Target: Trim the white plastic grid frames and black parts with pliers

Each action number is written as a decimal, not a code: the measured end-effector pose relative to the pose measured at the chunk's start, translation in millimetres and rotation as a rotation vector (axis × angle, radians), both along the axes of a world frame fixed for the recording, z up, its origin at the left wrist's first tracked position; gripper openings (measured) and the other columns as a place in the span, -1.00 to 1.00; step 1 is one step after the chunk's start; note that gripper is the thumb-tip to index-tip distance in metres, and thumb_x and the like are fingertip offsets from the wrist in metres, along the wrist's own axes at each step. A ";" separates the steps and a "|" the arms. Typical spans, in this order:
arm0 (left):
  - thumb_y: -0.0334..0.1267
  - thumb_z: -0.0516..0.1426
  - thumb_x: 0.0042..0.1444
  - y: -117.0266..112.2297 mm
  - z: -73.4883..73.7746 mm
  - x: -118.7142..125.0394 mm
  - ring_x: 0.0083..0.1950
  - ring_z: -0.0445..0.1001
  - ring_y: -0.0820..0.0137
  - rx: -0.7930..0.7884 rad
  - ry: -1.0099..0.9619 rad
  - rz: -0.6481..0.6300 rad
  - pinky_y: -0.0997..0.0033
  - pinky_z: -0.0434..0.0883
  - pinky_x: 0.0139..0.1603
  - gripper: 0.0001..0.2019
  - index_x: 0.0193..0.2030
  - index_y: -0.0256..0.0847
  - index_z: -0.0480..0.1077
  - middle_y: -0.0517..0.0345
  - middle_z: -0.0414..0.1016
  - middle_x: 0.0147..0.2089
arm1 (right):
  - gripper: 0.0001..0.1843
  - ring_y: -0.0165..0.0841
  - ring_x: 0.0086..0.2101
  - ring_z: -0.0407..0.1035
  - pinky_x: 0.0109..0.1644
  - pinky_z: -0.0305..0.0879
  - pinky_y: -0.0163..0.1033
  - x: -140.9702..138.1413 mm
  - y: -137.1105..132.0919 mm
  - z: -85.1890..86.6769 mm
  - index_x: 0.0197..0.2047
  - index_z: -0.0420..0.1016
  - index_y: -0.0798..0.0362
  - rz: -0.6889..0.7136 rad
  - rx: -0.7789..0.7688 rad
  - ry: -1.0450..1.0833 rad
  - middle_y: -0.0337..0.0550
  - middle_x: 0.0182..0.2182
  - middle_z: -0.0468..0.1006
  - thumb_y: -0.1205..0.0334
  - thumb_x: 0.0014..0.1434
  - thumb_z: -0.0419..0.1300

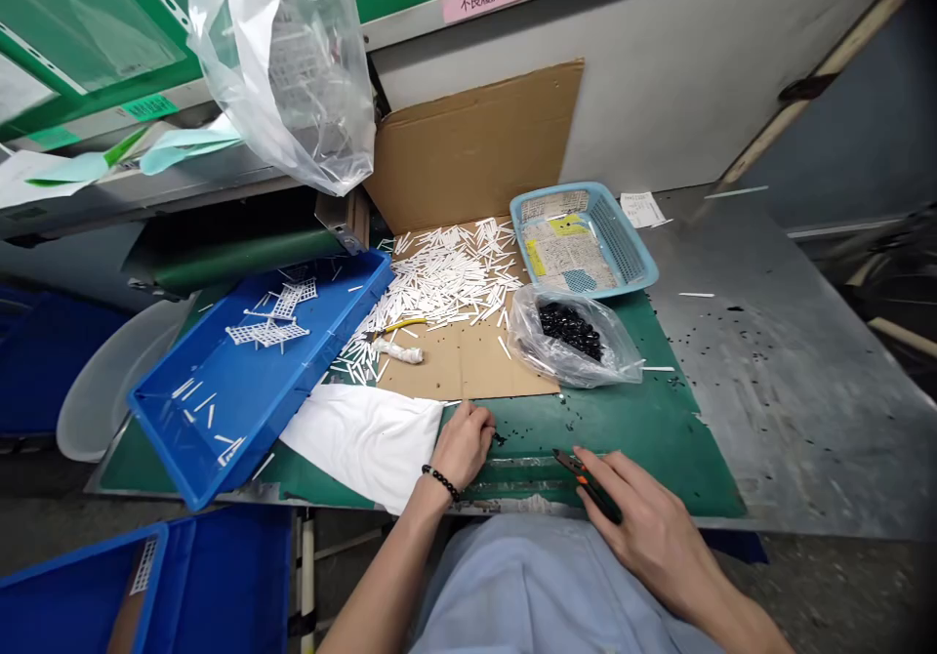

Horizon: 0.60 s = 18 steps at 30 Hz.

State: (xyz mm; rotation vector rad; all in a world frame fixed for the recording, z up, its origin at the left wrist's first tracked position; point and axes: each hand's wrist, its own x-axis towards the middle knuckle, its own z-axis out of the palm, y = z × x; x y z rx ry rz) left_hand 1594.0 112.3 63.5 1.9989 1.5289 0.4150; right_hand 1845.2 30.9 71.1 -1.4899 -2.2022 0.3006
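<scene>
My left hand [467, 447], with a black bead bracelet on the wrist, is closed in a pinch over the green mat. Small black pieces [500, 438] show right at its fingertips; whether they are held or lie on the mat I cannot make out. A pair of cutting pliers [601, 496] with black and orange handles is gripped in my right hand [648, 522], jaws pointing left towards the other hand. Just behind and left of my left hand lies a white cloth [366, 439]. Beyond the pliers sits a clear plastic bag [622, 347] filled with small black parts [569, 330].
Many thin white sticks [454, 273] are heaped on cardboard [468, 356], beside a white-wrapped tool [399, 350]. A blue tray [270, 390] holding white lattice frames [270, 327] stands left. Behind the bag is a light-blue basket [630, 239]. A plastic bag [293, 78] hangs overhead.
</scene>
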 end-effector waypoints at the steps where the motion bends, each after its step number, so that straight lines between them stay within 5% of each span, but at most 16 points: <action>1: -0.35 -0.01 0.20 0.4 0.0 -0.9 -0.19 0.38 0.29 0.006 0.008 -0.002 0.32 0.31 -0.11 -0.84 -0.24 -0.17 0.40 0.05 0.35 -0.21 | -0.60 -0.36 -0.29 0.39 -0.21 0.37 -0.27 -1.5 -0.6 -0.5 0.18 0.29 0.06 -0.004 -0.010 -0.005 -0.13 -0.27 0.42 0.20 0.30 0.01; 6: -0.33 -0.03 0.22 1.7 0.6 -1.0 -0.12 0.39 0.27 0.029 0.049 -0.057 0.32 0.32 -0.05 -0.78 -0.09 -0.15 0.40 0.02 0.34 -0.13 | -0.59 -0.35 -0.29 0.37 -0.23 0.35 -0.25 -5.7 0.1 1.3 0.20 0.26 0.05 -0.037 -0.019 -0.018 -0.14 -0.29 0.40 0.20 0.31 0.00; 11: -0.36 -0.06 0.22 3.6 4.4 2.0 -0.14 0.37 0.26 0.010 0.068 -0.115 0.31 0.32 -0.09 -0.79 -0.20 -0.17 0.40 0.00 0.35 -0.17 | -0.61 -0.35 -0.28 0.39 -0.24 0.36 -0.26 -8.5 -0.1 5.3 0.17 0.30 0.05 -0.053 -0.013 -0.021 -0.13 -0.28 0.42 0.19 0.31 -0.01; 18: -0.37 0.07 0.10 -13.5 18.5 3.1 -0.29 0.36 0.36 -0.089 -0.277 0.100 0.37 0.32 -0.21 -0.89 -0.29 -0.18 0.41 0.09 0.41 -0.32 | -0.57 -0.33 -0.32 0.44 -0.37 0.36 -0.29 -2.7 -7.6 -18.5 0.19 0.30 -0.07 -0.015 0.125 0.041 -0.12 -0.25 0.47 0.04 0.31 -0.05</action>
